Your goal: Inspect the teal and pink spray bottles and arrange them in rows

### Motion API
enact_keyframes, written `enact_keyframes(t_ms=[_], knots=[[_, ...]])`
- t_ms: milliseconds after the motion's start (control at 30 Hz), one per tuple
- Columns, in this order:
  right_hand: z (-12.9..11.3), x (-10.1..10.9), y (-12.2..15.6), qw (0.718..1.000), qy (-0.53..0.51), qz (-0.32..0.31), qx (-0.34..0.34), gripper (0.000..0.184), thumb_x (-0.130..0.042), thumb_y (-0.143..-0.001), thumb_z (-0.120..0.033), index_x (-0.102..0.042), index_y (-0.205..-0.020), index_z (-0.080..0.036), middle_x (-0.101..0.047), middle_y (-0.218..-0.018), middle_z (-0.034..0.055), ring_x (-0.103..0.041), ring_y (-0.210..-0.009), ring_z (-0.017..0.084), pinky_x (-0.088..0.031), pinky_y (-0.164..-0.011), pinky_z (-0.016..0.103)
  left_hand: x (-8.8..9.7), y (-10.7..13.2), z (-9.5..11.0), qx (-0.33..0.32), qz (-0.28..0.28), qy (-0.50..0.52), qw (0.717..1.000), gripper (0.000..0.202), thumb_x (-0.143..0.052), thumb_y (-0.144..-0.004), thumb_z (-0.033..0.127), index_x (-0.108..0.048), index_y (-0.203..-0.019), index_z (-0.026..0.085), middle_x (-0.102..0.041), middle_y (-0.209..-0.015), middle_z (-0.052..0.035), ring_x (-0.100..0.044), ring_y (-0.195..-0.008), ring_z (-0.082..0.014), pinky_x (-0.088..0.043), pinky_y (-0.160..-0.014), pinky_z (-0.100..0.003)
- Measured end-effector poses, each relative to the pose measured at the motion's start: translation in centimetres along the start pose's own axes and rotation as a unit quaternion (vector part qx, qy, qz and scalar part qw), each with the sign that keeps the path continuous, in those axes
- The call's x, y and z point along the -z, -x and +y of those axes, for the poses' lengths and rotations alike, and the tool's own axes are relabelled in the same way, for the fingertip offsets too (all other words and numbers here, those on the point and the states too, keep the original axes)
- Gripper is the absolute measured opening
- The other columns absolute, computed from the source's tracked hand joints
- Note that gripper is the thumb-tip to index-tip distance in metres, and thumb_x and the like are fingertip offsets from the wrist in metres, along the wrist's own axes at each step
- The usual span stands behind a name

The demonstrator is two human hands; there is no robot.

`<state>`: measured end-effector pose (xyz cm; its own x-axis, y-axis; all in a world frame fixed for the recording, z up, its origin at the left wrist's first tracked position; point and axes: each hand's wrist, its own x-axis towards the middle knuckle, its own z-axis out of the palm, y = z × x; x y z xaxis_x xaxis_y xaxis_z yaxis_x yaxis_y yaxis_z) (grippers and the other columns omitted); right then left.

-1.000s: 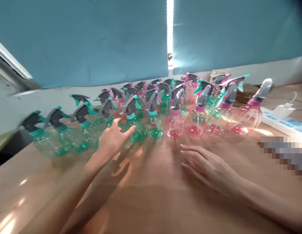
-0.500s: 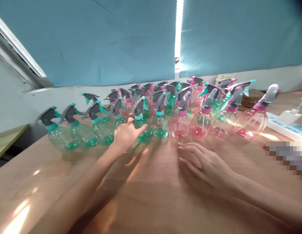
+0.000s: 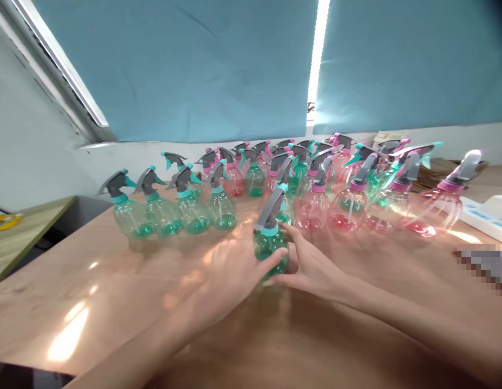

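A green spray bottle [image 3: 270, 246] with a grey trigger and teal collar stands on the brown table [image 3: 113, 292], pulled out in front of the rows. My left hand [image 3: 230, 275] wraps its left side, thumb and fingers closed round the body. My right hand [image 3: 311, 267] cups it from the right, fingers curled behind it. Both hands grip the same bottle.
Rows of green spray bottles [image 3: 175, 208] and pink spray bottles [image 3: 348, 208] stand along the back of the table under blue blinds [image 3: 202, 65]. A white power strip [image 3: 488, 213] lies at the right. A lower wooden surface [image 3: 15, 237] sits at far left.
My left hand took a green bottle from the front row and drew it toward me. My right hand lifted off the table and closed on the same bottle. The view shifted left.
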<state>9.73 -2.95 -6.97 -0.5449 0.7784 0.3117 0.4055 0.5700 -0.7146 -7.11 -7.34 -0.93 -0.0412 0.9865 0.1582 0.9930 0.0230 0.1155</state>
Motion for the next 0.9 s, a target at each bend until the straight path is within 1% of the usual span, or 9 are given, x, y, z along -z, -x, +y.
enact_keyframes(t_ms=[100, 200, 300, 400, 500, 600, 700, 800, 900], knots=[[0.1, 0.0, 0.5, 0.999, -0.022, 0.023, -0.021, 0.087, -0.075, -0.07, -0.05, -0.028, -0.137, -0.021, -0.052, -0.134, 0.0181, -0.051, -0.124, 0.037, -0.047, -0.096, 0.055, -0.1, 0.9, 0.5, -0.034, -0.005, 0.046, 0.998, 0.068, -0.043, -0.083, 0.074, -0.053, -0.119, 0.017, -0.065, -0.068, -0.004, -0.066, -0.063, -0.0287, -0.04, -0.052, -0.032], [0.7, 0.7, 1.4, 0.999, -0.029, 0.033, -0.016, 0.084, -0.076, -0.069, -0.049, -0.032, -0.135, -0.023, -0.053, -0.132, 0.0163, -0.053, -0.121, 0.036, -0.047, -0.094, 0.054, 0.4, 0.8, 1.0, -0.036, -0.026, 0.123, 0.991, 0.054, -0.048, -0.084, 0.067, -0.054, -0.113, 0.022, -0.064, -0.071, -0.001, -0.065, -0.066, -0.0264, -0.042, -0.055, -0.032], [1.3, 1.7, 2.2, 0.999, -0.03, 0.02, 0.004, 0.085, -0.078, -0.068, -0.05, -0.033, -0.135, -0.023, -0.054, -0.131, 0.0147, -0.053, -0.119, 0.034, -0.048, -0.093, 0.051, 0.8, -0.1, 1.9, -0.056, 0.023, 0.205, 0.977, 0.047, -0.06, -0.081, 0.057, -0.054, -0.112, 0.023, -0.064, -0.102, -0.0056, -0.064, -0.088, -0.0277, -0.048, -0.069, -0.038], [1.5, 2.5, 2.7, 1.0, -0.013, 0.012, 0.009, 0.079, -0.078, -0.068, -0.05, -0.037, -0.13, -0.023, -0.055, -0.128, 0.0136, -0.055, -0.116, 0.033, -0.049, -0.091, 0.049, 0.5, -1.7, 3.2, -0.14, 0.039, 0.318, 0.937, 0.054, -0.069, -0.078, 0.042, -0.048, -0.124, 0.023, -0.055, -0.124, -0.0084, -0.057, -0.107, -0.0276, -0.048, -0.083, -0.039], [1.7, 3.3, 2.8, 0.999, -0.002, 0.0, 0.042, 0.071, -0.075, -0.072, -0.049, -0.039, -0.128, -0.025, -0.056, -0.126, 0.0112, -0.055, -0.117, 0.032, -0.05, -0.091, 0.047, -0.2, -3.2, 4.6, -0.211, 0.009, 0.412, 0.886, 0.047, -0.068, -0.082, 0.036, -0.049, -0.122, 0.021, -0.059, -0.114, -0.0076, -0.06, -0.097, -0.0237, -0.049, -0.082, -0.037], [1.7, 3.9, 2.9, 0.997, 0.002, -0.002, 0.083, 0.077, -0.075, -0.073, -0.049, -0.034, -0.133, -0.025, -0.051, -0.134, 0.0118, -0.049, -0.125, 0.032, -0.047, -0.097, 0.048, -1.1, -3.9, 5.8, -0.249, 0.004, 0.473, 0.845, 0.029, -0.059, -0.088, 0.033, -0.052, -0.113, 0.02, -0.061, -0.097, -0.0046, -0.06, -0.086, -0.0202, -0.049, -0.077, -0.034], [1.9, 4.5, 3.0, 0.997, 0.006, -0.005, 0.078, 0.078, -0.076, -0.07, -0.051, -0.036, -0.131, -0.023, -0.055, -0.13, 0.0125, -0.055, -0.119, 0.033, -0.05, -0.092, 0.046, -1.8, -4.1, 6.4, -0.251, 0.019, 0.492, 0.833, 0.025, -0.053, -0.087, 0.02, -0.052, -0.112, 0.021, -0.06, -0.092, -0.0028, -0.058, -0.082, -0.0182, -0.049, -0.074, -0.032], [2.4, 5.1, 3.2, 0.996, 0.044, -0.031, 0.077, 0.073, -0.073, -0.071, -0.055, -0.041, -0.126, -0.022, -0.06, -0.12, 0.0118, -0.06, -0.108, 0.031, -0.053, -0.086, 0.043, -2.0, -4.1, 6.4, -0.242, 0.005, 0.501, 0.831, 0.028, -0.052, -0.081, 0.013, -0.054, -0.107, 0.021, -0.059, -0.086, -0.0005, -0.057, -0.074, -0.0159, -0.048, -0.068, -0.029], [3.8, 5.7, 3.7, 0.988, 0.117, -0.06, 0.085, 0.075, -0.068, -0.074, -0.061, -0.043, -0.129, -0.018, -0.06, -0.123, 0.0151, -0.059, -0.111, 0.032, -0.05, -0.091, 0.047, -1.6, -4.1, 5.8, -0.234, 0.001, 0.503, 0.832, 0.027, -0.052, -0.078, 0.013, -0.056, -0.103, 0.022, -0.059, -0.081, 0.0009, -0.056, -0.069, -0.0146, -0.048, -0.066, -0.028]])
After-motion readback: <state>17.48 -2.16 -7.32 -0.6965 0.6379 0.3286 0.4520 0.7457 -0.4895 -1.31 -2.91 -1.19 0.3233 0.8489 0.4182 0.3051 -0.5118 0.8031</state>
